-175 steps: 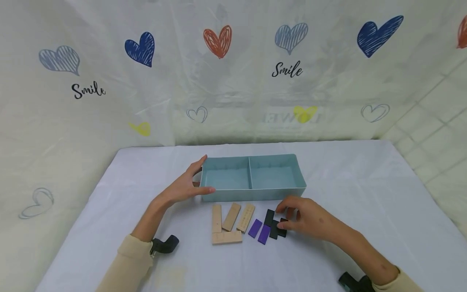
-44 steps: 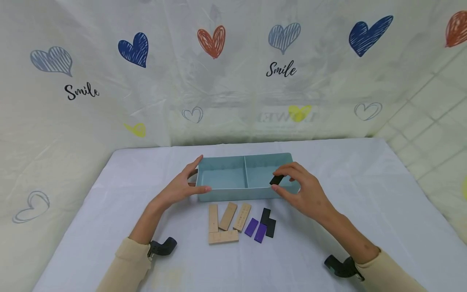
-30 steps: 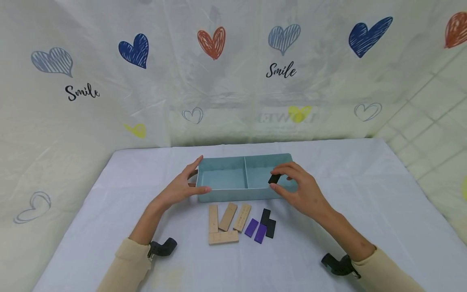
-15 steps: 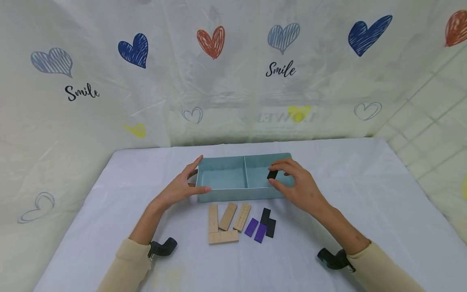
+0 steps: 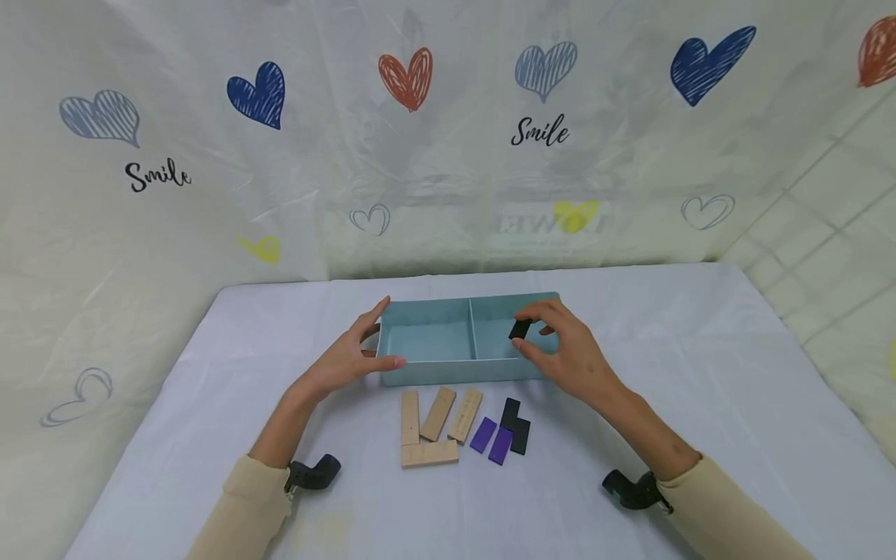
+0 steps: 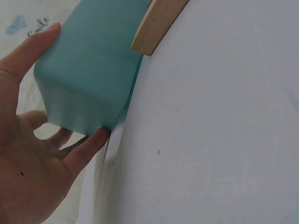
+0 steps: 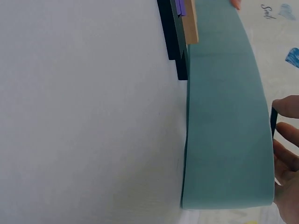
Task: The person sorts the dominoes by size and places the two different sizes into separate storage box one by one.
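My left hand (image 5: 348,354) grips the left end of a light blue-green two-compartment box (image 5: 427,375), thumb at the front rim, other fingers round the end and back corner. In the left wrist view, the left hand's fingers touch the box's end wall (image 6: 79,109). Over the right compartment, my right hand (image 5: 575,354) pinches a small black rectangular tile (image 5: 519,329) between thumb and fingers. From the right wrist view, the held black tile (image 7: 274,122) appears beyond the box's front wall (image 7: 229,121), edge-on. Both compartments look bare.
Before the box lie several plain wooden blocks (image 5: 429,454), two purple tiles (image 5: 500,446) and two touching black tiles (image 5: 520,437). A white cloth (image 5: 560,505) covers the table. Behind it hangs a sheet (image 5: 448,155) printed with hearts.
My right hand has picked up one black tile and lifted it over the right compartment, lately drifting slightly left and farther back. The left hand stays on the box.
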`<action>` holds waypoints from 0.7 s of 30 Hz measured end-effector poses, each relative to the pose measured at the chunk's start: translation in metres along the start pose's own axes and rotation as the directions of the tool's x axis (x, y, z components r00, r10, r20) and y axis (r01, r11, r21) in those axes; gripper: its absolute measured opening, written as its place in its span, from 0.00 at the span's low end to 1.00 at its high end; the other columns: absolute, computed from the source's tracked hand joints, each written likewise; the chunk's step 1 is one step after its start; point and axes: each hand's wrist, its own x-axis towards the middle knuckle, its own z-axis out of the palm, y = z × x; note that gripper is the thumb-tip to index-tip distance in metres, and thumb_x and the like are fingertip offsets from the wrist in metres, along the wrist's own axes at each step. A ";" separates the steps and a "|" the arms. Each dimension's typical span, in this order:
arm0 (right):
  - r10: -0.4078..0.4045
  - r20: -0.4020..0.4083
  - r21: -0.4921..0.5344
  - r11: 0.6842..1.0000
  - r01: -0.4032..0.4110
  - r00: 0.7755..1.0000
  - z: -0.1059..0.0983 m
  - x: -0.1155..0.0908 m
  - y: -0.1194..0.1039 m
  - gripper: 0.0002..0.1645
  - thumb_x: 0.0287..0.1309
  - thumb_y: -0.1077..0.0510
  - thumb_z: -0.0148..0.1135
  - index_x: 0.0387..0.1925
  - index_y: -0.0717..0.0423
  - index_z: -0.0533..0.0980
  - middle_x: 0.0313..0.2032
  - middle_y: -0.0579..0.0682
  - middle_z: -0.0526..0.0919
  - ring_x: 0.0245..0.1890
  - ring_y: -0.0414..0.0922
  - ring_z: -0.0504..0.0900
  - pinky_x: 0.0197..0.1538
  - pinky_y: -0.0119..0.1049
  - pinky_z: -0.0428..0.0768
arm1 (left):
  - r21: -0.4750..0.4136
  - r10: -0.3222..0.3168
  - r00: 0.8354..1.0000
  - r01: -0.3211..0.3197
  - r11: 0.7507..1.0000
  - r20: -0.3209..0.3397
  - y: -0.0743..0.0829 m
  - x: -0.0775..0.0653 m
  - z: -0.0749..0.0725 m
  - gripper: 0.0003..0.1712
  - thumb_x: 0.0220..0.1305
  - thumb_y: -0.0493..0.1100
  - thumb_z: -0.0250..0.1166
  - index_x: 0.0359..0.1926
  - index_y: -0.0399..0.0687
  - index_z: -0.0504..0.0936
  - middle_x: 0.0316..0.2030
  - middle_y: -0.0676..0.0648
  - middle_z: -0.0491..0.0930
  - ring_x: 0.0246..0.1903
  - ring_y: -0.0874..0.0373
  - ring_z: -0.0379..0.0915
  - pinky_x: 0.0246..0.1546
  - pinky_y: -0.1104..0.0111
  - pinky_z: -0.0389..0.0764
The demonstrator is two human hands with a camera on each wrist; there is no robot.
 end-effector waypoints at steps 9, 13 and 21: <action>0.025 0.014 -0.009 1.000 -0.025 1.000 0.002 0.003 -0.001 0.20 0.63 0.60 0.74 0.56 0.54 0.82 0.56 0.51 0.81 0.52 0.52 0.81 0.55 0.50 0.84 | -0.004 -0.002 1.000 0.002 1.000 0.006 -0.003 0.001 -0.001 0.62 0.59 0.58 0.78 0.81 0.84 0.43 0.84 0.46 0.45 0.79 0.38 0.58 0.69 0.45 0.75; 0.026 0.014 -0.005 1.000 -0.026 1.000 0.003 0.004 -0.001 0.19 0.63 0.60 0.74 0.55 0.54 0.82 0.56 0.51 0.82 0.53 0.51 0.81 0.55 0.51 0.84 | -0.005 -0.003 1.000 0.003 1.000 0.007 -0.002 0.000 -0.001 0.63 0.59 0.58 0.78 0.82 0.83 0.43 0.84 0.45 0.45 0.77 0.37 0.61 0.69 0.45 0.76; 0.016 0.007 -0.016 1.000 -0.016 1.000 0.005 0.005 0.004 0.19 0.63 0.62 0.73 0.55 0.55 0.83 0.55 0.52 0.82 0.56 0.54 0.80 0.55 0.53 0.83 | -0.004 -0.008 1.000 0.008 1.000 0.006 -0.001 0.000 -0.001 0.63 0.59 0.58 0.78 0.81 0.84 0.43 0.84 0.45 0.45 0.74 0.36 0.67 0.69 0.45 0.76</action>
